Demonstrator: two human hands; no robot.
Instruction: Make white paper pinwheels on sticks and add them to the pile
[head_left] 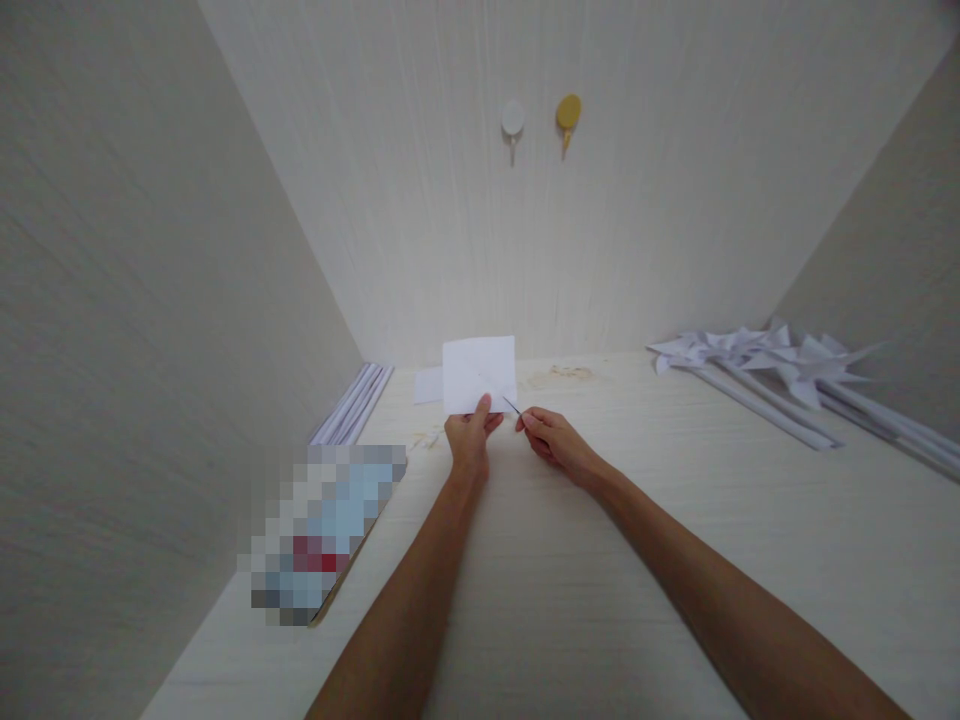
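Note:
A square sheet of white paper (478, 372) is held up in my left hand (470, 440), thumb on its near face and fingers behind it. To its right, my right hand (551, 437) is closed on a thin, dark, pointed tool (511, 405). The tool's tip is at the paper's lower right corner; I cannot tell whether it touches. Its grip end is hidden in my fingers, so its exact kind does not show. Small faint marks are visible near the middle of the paper.
Another white paper piece (428, 386) lies behind. Several white paper tubes (352, 402) rest at left, near a blurred-out flat object (337, 530). Pointed folded-paper shapes (795, 360) with paper sticks (772, 405) lie at right. White (513, 118) and yellow (568, 112) hooks are on the wall.

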